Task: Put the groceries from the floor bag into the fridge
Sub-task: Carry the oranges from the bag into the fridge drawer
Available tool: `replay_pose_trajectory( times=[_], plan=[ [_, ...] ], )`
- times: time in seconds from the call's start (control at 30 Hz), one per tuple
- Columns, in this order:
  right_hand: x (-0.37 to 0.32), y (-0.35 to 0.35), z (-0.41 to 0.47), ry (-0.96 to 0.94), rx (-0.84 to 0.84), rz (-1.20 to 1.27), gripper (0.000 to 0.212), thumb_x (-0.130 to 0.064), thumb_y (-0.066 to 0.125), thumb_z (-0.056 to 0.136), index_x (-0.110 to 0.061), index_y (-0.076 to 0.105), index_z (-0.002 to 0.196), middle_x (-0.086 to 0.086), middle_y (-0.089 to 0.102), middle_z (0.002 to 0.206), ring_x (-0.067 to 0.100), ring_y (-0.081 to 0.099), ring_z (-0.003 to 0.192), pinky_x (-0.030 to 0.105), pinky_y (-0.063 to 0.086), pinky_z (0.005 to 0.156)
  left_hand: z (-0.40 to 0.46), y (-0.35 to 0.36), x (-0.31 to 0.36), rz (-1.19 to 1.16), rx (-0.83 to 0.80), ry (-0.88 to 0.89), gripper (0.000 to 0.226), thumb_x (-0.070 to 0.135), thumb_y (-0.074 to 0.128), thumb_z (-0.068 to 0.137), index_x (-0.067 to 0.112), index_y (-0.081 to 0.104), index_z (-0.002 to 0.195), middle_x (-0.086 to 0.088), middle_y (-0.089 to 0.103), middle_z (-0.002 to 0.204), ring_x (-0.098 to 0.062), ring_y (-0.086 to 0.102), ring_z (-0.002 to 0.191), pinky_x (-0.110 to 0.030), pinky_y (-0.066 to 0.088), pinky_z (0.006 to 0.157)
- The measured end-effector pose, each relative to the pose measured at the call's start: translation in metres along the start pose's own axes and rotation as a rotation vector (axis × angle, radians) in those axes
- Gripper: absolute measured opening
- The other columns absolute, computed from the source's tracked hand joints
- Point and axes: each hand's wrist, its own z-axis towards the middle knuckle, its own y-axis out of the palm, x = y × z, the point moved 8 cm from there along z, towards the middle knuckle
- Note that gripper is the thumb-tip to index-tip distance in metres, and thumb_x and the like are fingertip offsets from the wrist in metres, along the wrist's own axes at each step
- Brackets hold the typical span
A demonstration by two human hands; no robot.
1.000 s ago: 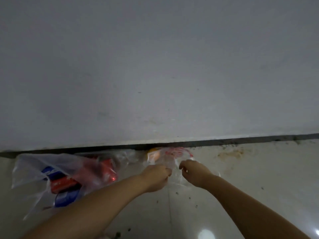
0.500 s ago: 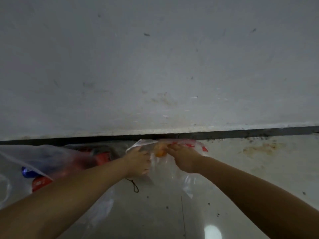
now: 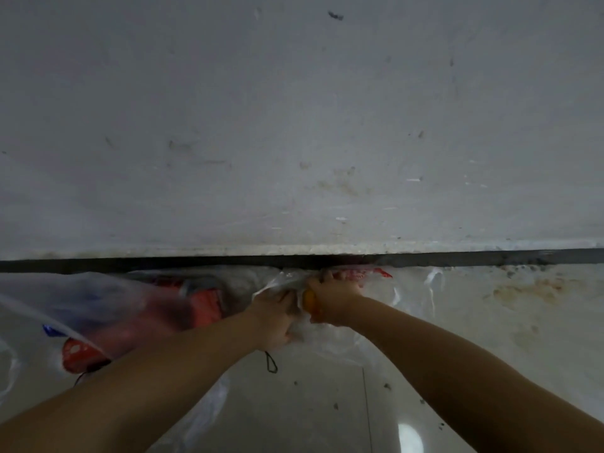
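Hands: both reach forward and down to a clear plastic bag (image 3: 330,335) lying on the floor (image 3: 294,410) at the foot of a wall (image 3: 294,109).
Left hand (image 3: 273,317): fingers curled, gripping a bunch of the clear bag's film; just beside the right hand.
Right hand (image 3: 333,297): fingers curled into the bag's film near its mouth, holding it; an orange item (image 3: 309,299) shows at the inner edge of this hand, touching it. Whether the fingers close round the orange item or only round the film cannot be told.
Far-left bag (image 3: 81,308): a second clear plastic bag on the floor, left of the left forearm, against the wall base. Red packages (image 3: 204,305) and a blue item (image 3: 50,330) show through it, blurred.
Red print (image 3: 362,274): on the film of the gripped bag, just above the right hand, at the wall base.
Dark cord loop (image 3: 271,362): on the floor just below the left hand.
Wall base: a dark strip (image 3: 490,258) runs across the full width between wall and floor.
Floor, right side: glossy pale tile with brownish stains (image 3: 523,289) and a bright light reflection (image 3: 410,439) at the lower edge.
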Motion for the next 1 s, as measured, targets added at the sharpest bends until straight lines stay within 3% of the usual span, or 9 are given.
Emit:
replay_pose_trajectory(
  times=[0.1,0.2,0.3,0.37,0.43,0.53,0.63,0.77,1.0],
  plan=[
    [0.006,-0.008,-0.013,-0.041,0.086,0.136,0.075,-0.043,0.065,0.081,-0.024,0.025,0.142,0.015,0.036,0.144,0.035,0.051,0.118,0.046,0.046,0.095,-0.001,-0.003,0.001,0.059,0.08,0.071,0.063,0.062,0.046,0.079,0.023,0.059,0.127,-0.007,0.057,0.132,-0.03,0.056,0.12,-0.05,0.049,0.096],
    [0.028,-0.019,-0.033,-0.047,0.148,0.356,0.079,-0.042,0.069,0.079,-0.031,0.025,0.144,0.009,0.035,0.145,0.03,0.048,0.122,0.041,0.044,0.098,0.001,0.014,-0.006,0.084,-0.006,0.073,0.059,0.064,0.049,0.074,0.027,0.066,0.117,-0.008,0.063,0.124,-0.028,0.063,0.11,-0.048,0.055,0.087],
    [0.04,-0.028,-0.056,-0.065,0.235,0.495,0.076,-0.039,0.071,0.079,-0.034,0.029,0.142,0.003,0.037,0.141,0.025,0.047,0.121,0.033,0.044,0.095,0.007,0.028,-0.007,0.095,-0.103,0.079,0.062,0.057,0.048,0.087,0.029,0.041,0.142,-0.011,0.031,0.153,-0.03,0.033,0.139,-0.05,0.026,0.115],
    [0.04,-0.036,-0.074,-0.053,0.281,0.598,0.072,-0.035,0.073,0.079,-0.032,0.034,0.139,0.002,0.037,0.139,0.023,0.047,0.119,0.028,0.042,0.09,0.0,0.018,-0.007,0.086,-0.242,-0.001,0.062,0.049,0.04,0.094,0.028,0.021,0.149,-0.009,0.007,0.159,-0.029,0.01,0.146,-0.052,0.01,0.118],
    [0.035,-0.049,-0.093,-0.03,0.317,0.669,0.07,-0.032,0.075,0.077,-0.031,0.038,0.136,0.001,0.038,0.14,0.023,0.047,0.119,0.027,0.042,0.09,-0.008,-0.007,0.0,0.056,-0.323,-0.047,0.06,0.04,0.044,0.095,0.022,0.023,0.148,-0.01,0.014,0.157,-0.031,0.018,0.143,-0.05,0.018,0.116],
    [0.024,-0.071,-0.128,0.002,0.317,0.774,0.067,-0.03,0.076,0.073,-0.031,0.042,0.13,-0.001,0.038,0.139,0.023,0.048,0.117,0.031,0.047,0.091,-0.029,-0.061,0.014,-0.101,-0.291,-0.094,0.051,0.031,0.049,0.093,0.019,0.036,0.141,-0.012,0.036,0.146,-0.031,0.039,0.13,-0.046,0.035,0.107],
    [0.007,-0.098,-0.171,0.01,0.31,0.826,0.063,-0.03,0.076,0.075,-0.032,0.042,0.127,-0.002,0.037,0.137,0.02,0.05,0.11,0.026,0.045,0.084,-0.062,-0.115,0.023,-0.164,-0.221,-0.165,0.046,0.021,0.043,0.095,0.017,0.036,0.141,-0.014,0.041,0.141,-0.031,0.04,0.13,-0.044,0.037,0.106],
    [-0.004,-0.126,-0.229,0.101,0.259,0.864,0.06,-0.028,0.074,0.078,-0.027,0.041,0.128,0.001,0.038,0.132,0.02,0.049,0.105,0.027,0.044,0.084,-0.114,-0.176,0.043,-0.191,-0.096,-0.149,0.037,0.016,0.04,0.094,0.013,0.045,0.131,-0.013,0.051,0.128,-0.028,0.05,0.115,-0.04,0.044,0.091],
    [-0.018,-0.205,-0.347,0.19,0.185,0.814,0.063,-0.033,0.074,0.078,-0.028,0.039,0.13,0.003,0.039,0.134,0.022,0.051,0.106,0.031,0.048,0.087,-0.212,-0.307,0.078,-0.36,-0.064,-0.196,0.035,0.017,0.038,0.094,0.011,0.046,0.128,-0.012,0.05,0.128,-0.027,0.047,0.116,-0.038,0.043,0.088]
  ],
)
